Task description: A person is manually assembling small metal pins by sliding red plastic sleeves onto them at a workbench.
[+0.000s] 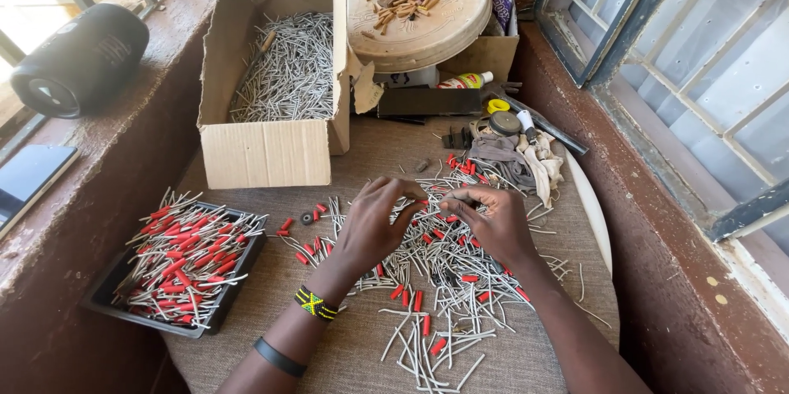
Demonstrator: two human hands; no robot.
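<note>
My left hand [374, 225] and my right hand [491, 223] meet over a scatter of thin grey metal sticks [448, 295] and small red tubes [425, 325] on a cloth-covered round table [362, 353]. Fingertips of both hands pinch together at a small piece between them; it looks like a stick with a red tube, too small to tell apart. A black tray [107, 299] at the left holds several sticks fitted with red tubes [185, 258]. My left wrist wears a beaded band and a black band.
An open cardboard box [263, 152] full of grey sticks stands behind. A round beige lid [415, 41] with small tubes lies at the back. Rags, tape rolls and tools [514, 143] lie right. A black speaker [78, 57] and a phone [29, 176] rest on the left ledge.
</note>
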